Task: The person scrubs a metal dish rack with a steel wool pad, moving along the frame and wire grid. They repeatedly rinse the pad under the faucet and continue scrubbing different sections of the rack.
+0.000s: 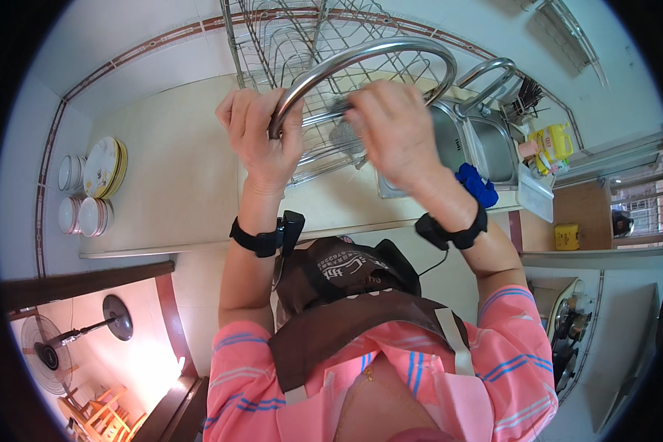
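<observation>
Left hand (261,132) and right hand (394,129) on a wire dish rack (309,44).

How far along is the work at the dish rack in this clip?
Looks done: plates and bowls sit stacked on the counter, apart from the rack. In hand: the left hand grips the curved metal bar, and the right hand reaches into the wire dish rack at a metal item I cannot identify. Left: the rack looks mostly bare; its contents are hard to tell.

Yellow bottles (555,141) beside sink (493,151)
</observation>
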Motion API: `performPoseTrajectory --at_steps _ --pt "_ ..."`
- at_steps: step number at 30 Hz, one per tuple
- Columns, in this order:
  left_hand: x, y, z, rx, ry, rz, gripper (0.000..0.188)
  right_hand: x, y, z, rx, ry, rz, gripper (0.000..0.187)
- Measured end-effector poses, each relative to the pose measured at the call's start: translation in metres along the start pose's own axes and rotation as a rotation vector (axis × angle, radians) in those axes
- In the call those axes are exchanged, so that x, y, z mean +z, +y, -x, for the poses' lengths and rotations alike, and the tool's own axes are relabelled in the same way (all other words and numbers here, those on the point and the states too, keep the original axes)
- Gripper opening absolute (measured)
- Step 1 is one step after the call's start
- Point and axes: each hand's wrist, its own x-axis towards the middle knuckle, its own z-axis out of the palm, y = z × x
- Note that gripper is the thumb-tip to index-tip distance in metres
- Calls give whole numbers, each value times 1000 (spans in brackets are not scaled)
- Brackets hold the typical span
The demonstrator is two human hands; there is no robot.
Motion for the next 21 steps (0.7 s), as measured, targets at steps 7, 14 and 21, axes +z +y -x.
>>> performPoseTrajectory --at_steps 7,14,21 --pt "3 1 3 -21 -1 21 19 -23 9 1 23 110 55 17" --pt "-11 -15 -3 -15 -42 16 21 19 -20 3 46 42 -149 28" --pt "-23 -54 -11 -21 -6 -4 19 7 33 14 -103 47 -169 35"
